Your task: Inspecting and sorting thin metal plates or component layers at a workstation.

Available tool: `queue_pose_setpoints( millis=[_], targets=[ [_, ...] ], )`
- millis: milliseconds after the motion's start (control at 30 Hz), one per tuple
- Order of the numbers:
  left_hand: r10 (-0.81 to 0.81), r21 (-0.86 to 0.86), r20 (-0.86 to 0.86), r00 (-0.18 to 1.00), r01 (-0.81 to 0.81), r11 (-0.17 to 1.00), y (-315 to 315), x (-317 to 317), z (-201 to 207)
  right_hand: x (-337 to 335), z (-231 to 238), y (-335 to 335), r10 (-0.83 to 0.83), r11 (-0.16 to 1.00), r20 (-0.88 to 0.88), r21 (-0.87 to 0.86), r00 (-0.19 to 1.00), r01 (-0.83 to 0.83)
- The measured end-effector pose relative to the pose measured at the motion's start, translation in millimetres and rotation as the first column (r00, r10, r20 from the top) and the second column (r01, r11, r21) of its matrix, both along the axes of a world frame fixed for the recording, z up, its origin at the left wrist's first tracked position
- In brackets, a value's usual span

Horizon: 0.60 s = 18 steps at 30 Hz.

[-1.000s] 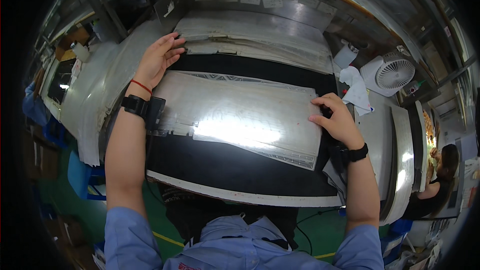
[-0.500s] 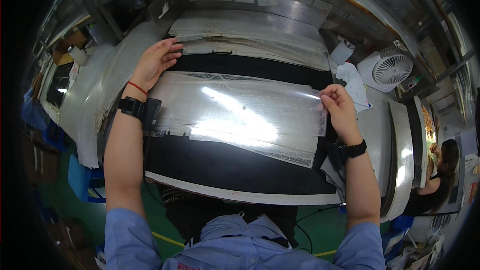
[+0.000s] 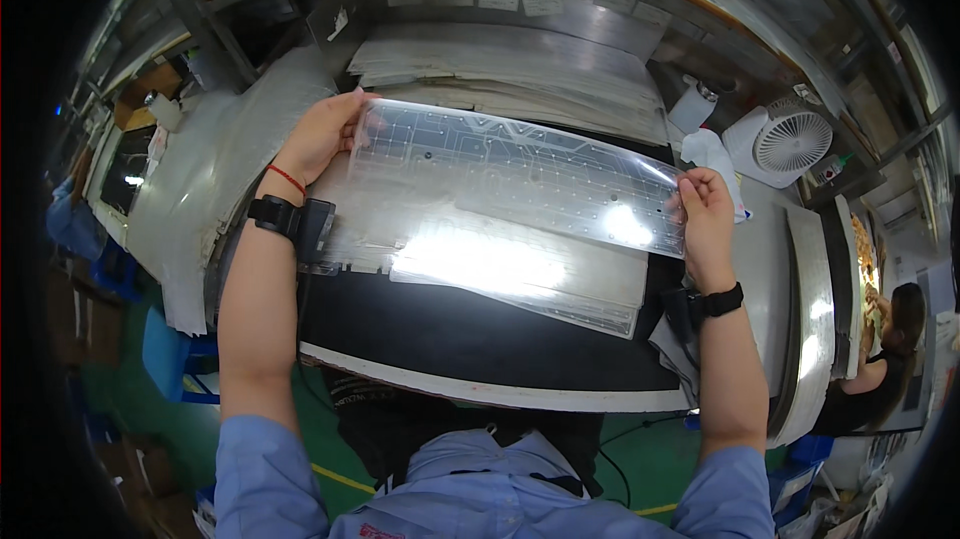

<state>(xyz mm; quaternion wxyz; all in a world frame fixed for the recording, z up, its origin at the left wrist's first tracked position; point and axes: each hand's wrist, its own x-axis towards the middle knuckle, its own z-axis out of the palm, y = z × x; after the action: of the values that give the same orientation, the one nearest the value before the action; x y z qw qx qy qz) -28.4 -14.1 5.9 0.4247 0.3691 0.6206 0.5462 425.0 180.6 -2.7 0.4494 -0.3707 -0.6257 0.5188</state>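
A clear sheet (image 3: 520, 164) marked with fine lines and dots is held between two bare hands, above a near stack of sheets (image 3: 480, 249) on a black mat (image 3: 450, 339). Its long axis runs from left to right across the person's front, slanting so that the right end sits somewhat closer to the body. From the left hand (image 3: 325, 134) the sheet extends rightward; from the right hand (image 3: 707, 214) it extends leftward, so each hand is nearer its own short end. The right thumb and fingers are pinched together on the right edge. The left hand appears clamped on the far left corner, though its fingers are partly hidden by glare and the sheet itself. The near stack shows through and below the sheet, its front edges uneven.

Surroundings: a rear stack (image 3: 510, 49) stands just beyond the sheet's far edge and bounds the space on that side. A dark wrist device (image 3: 318, 229) on the left forearm lies close beside the near stack's left end; a second device (image 3: 680, 311) hangs at the right wrist, near the mat's right side. Farther right are a white cloth (image 3: 708, 164), a pale bottle (image 3: 693, 107) and a white fan (image 3: 790, 144), all outside the grip.
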Motion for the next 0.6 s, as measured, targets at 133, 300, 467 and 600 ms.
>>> queue_pose_setpoints(
  millis=[133,300,467,600],
  targets=[
    [-0.082,-0.043,-0.121,0.989,0.078,0.996,1,-11,-9,3,-3,3,-0.004,1.0,-0.004,0.005,1.0,0.004],
    [-0.003,0.038,-0.015,1.0,0.003,0.999,3,-5,-8,3,-6,4,-0.013,1.0,-0.098,-0.022,0.995,0.011],
    [0.127,0.117,-0.005,0.992,-0.126,0.985,2,-5,-4,3,2,1,0.06,0.995,-0.059,-0.082,0.996,-0.065],
    [0.126,0.119,0.005,0.992,-0.126,0.985,4,-5,-3,8,2,0,0.038,0.999,-0.048,-0.034,0.998,-0.039]
  ],
)
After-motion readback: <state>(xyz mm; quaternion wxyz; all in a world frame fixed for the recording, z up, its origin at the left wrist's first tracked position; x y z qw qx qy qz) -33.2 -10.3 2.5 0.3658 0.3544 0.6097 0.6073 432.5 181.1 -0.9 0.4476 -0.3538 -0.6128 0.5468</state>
